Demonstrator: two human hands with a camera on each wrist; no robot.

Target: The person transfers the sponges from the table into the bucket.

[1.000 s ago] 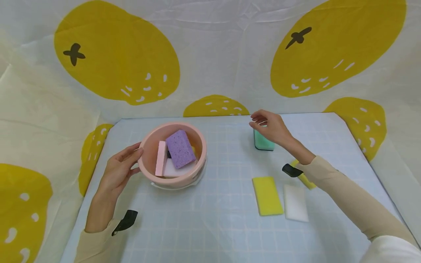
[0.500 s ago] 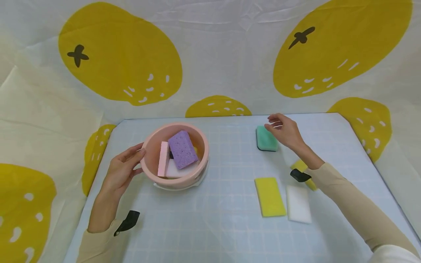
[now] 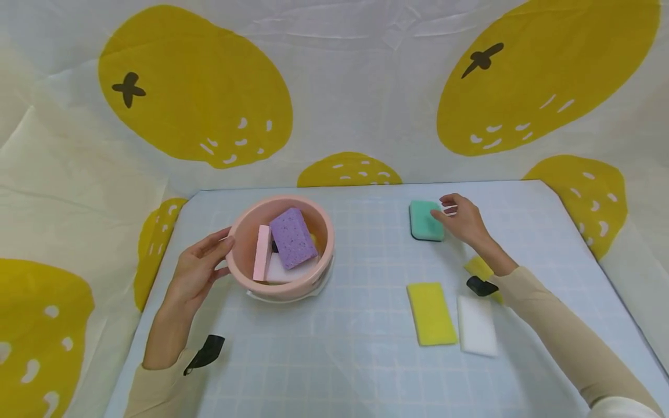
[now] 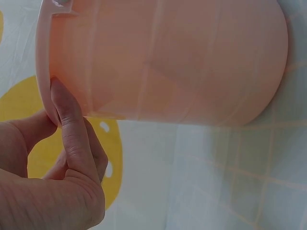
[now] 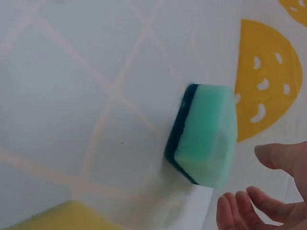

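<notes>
My left hand [image 3: 201,264] pinches the rim of a pink bucket [image 3: 325,232] at its left side; in the left wrist view the fingers [image 4: 72,129] grip the bucket's lip. Inside lie a purple sponge [image 3: 293,238], a pink sponge [image 3: 262,253], a white sponge [image 3: 284,274] and partly hidden pieces. At the right, my right hand [image 3: 465,220] hovers just beside a green sponge [image 3: 426,220] with a dark scouring layer underneath. Its fingers are loosely bent and hold nothing; the right wrist view shows a gap between the fingertips [image 5: 261,152] and the green sponge.
Nearer the front right lie a flat yellow sponge [image 3: 431,313] and a white sponge [image 3: 477,325] side by side. Another yellow sponge [image 3: 478,267] is partly hidden under the right forearm. A fruit-print curtain [image 3: 366,104] stands behind the table's far edge.
My right hand has moved right and slightly nearer from above the green sponge, uncovering it. The left hand keeps its hold on the bucket. The whole scene shifts slightly right with the head.
</notes>
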